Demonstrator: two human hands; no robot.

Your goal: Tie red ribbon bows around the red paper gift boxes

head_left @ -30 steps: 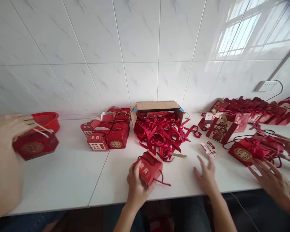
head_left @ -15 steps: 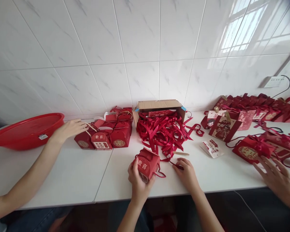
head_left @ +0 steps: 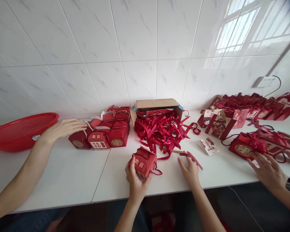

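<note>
My left hand (head_left: 137, 175) holds a small red gift box (head_left: 142, 162) with Chinese characters, tilted above the table's front edge; a red cord handle loops from its right side. To the right, my right hand (head_left: 190, 168) has a short red ribbon (head_left: 194, 160) across its fingers. Beyond both hands, a tangle of red ribbons (head_left: 159, 130) spills from an open cardboard box (head_left: 157, 103). A thin tan strip (head_left: 175, 151) lies at the tangle's front, close to my right fingertips.
Several red gift boxes (head_left: 99, 140) stand at left under a co-worker's hand (head_left: 65, 126), beside a red basin (head_left: 26, 130). Printed cards (head_left: 209, 146) lie at right. Another person's hands (head_left: 268, 169) touch ribboned boxes (head_left: 244, 146); more boxes line the wall.
My right hand has lifted the red ribbon off the tangle's edge and shifted right slightly. My left hand keeps the gift box, turned a little. The left co-worker's hand spreads over the boxes.
</note>
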